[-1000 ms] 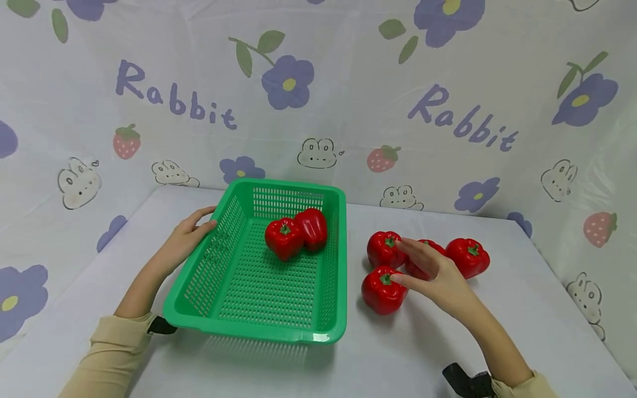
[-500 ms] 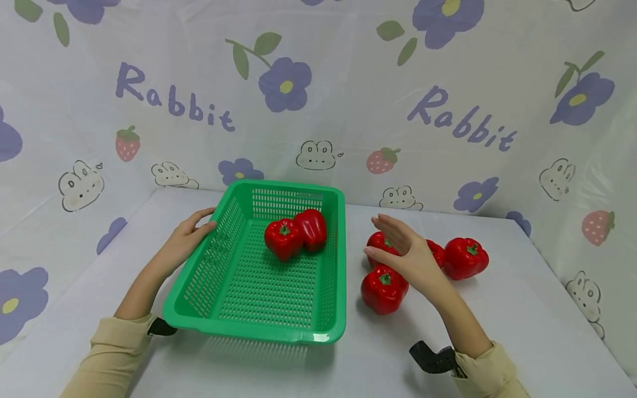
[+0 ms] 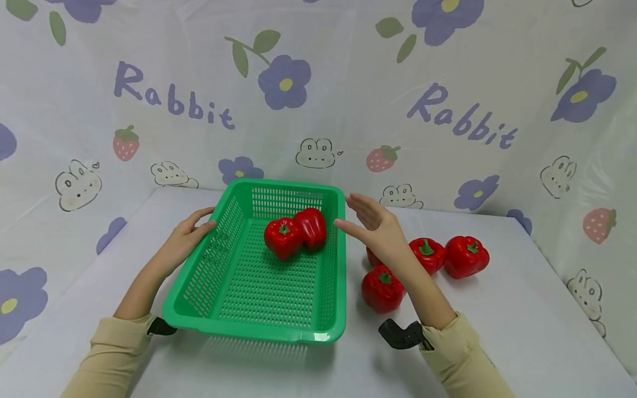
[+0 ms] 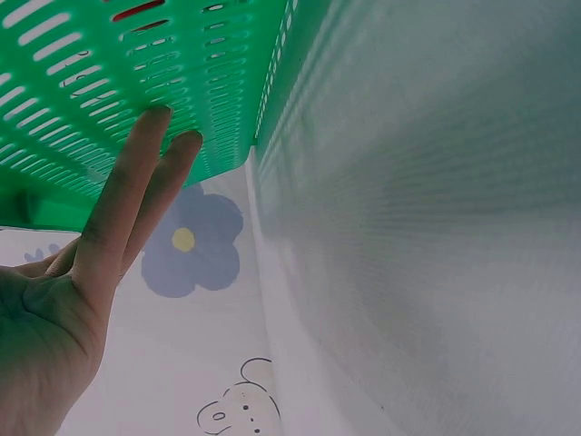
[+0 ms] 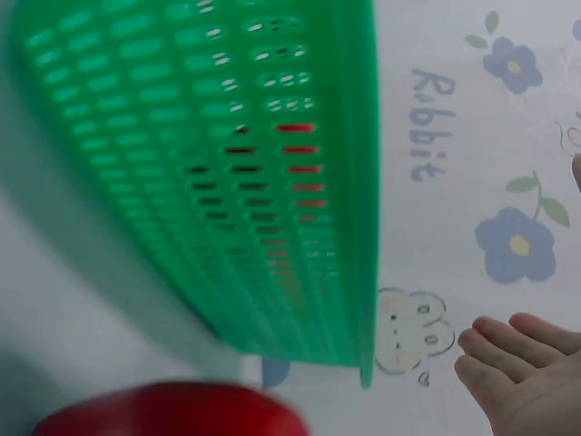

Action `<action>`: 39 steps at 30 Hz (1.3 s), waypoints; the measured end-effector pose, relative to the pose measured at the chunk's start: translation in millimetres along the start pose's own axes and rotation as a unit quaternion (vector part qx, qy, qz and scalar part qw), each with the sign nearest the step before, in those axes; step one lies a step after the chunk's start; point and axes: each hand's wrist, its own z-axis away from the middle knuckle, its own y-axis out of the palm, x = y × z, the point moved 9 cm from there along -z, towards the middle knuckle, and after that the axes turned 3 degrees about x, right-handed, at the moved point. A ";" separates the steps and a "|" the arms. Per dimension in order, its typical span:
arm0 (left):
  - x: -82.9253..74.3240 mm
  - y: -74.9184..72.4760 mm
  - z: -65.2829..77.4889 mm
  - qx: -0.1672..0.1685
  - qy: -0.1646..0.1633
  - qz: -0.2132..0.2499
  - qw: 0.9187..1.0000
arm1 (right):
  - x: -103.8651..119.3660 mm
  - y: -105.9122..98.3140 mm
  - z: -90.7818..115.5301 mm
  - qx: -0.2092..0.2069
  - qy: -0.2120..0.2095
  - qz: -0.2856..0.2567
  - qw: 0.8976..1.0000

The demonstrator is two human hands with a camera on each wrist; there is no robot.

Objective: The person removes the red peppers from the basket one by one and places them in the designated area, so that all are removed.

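Observation:
A green plastic basket with slotted walls stands left of the table's middle, holding two red bell peppers toward its back right. My left hand grips its left rim, thumb over the edge. In the left wrist view, two fingers of that hand lie along the outer slotted wall. My right hand is beside the right rim, fingers extended and thumb spread, holding nothing. Under and behind the right hand and forearm are more red bell peppers, one of them mostly hidden.
Two of the loose peppers sit further right, a nearer one and an outer one. A white cloth covers the table. Behind it hangs a printed curtain with flowers and rabbits.
My right hand has moved left and away from the loose peppers to the basket's right rim, empty throughout. The left hand, basket and peppers have stayed in place.

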 end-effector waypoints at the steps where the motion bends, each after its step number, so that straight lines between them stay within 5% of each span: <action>1: -0.1 0.1 -0.2 0.000 0.000 0.001 1.000 | 2.5 1.0 -1.7 -0.002 -0.001 -0.004 1.000; 19: -1.6 0.4 1.6 -0.003 -0.001 -0.002 1.000 | 42.5 23.4 -30.2 -0.056 -0.033 -0.099 0.993; 39: -1.9 1.3 1.4 -0.001 0.002 -0.003 1.000 | 40.5 63.1 -57.2 -0.107 -0.024 -0.118 0.987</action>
